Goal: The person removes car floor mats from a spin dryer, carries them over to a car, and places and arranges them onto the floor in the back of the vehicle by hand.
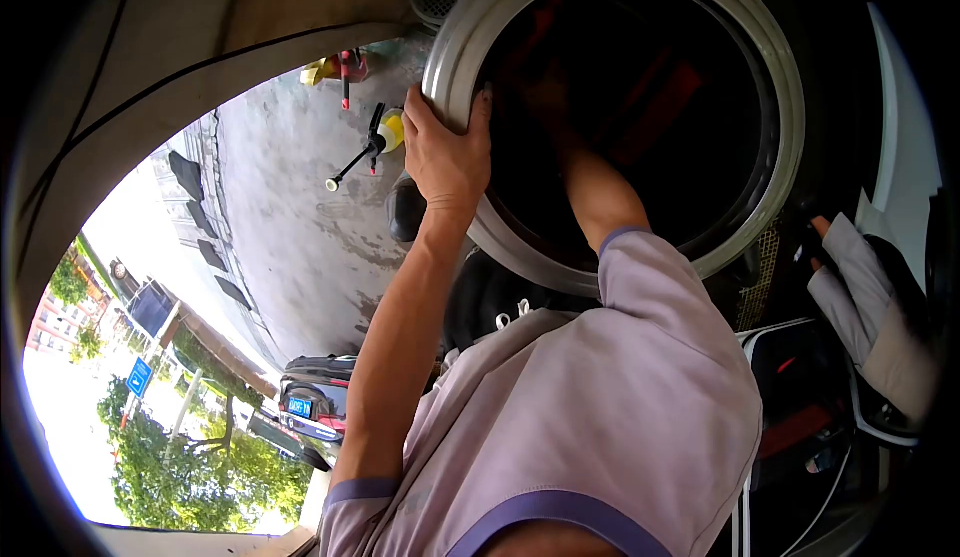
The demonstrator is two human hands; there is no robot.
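Wide, pale grey, round rim [785, 107] encircling a dark interior, above the wearer's torso in the head view. The left hand [446, 157] clasps its left side, thumb near the inner edge. The right hand [545, 92] lies dimly within the interior; its grasp cannot be told. At left, yellow-and-black spray bottle [391, 133] near grey floor markings; at right, another person's pale sleeves [850, 282]

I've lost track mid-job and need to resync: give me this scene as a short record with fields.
left hand: gripping the pale round rim
right hand: inside the dark opening, grip too dim to tell
floor, view left: yellow-and-black sprayer
view right: another person's pale sleeves
view lower left: dark car with blue plate
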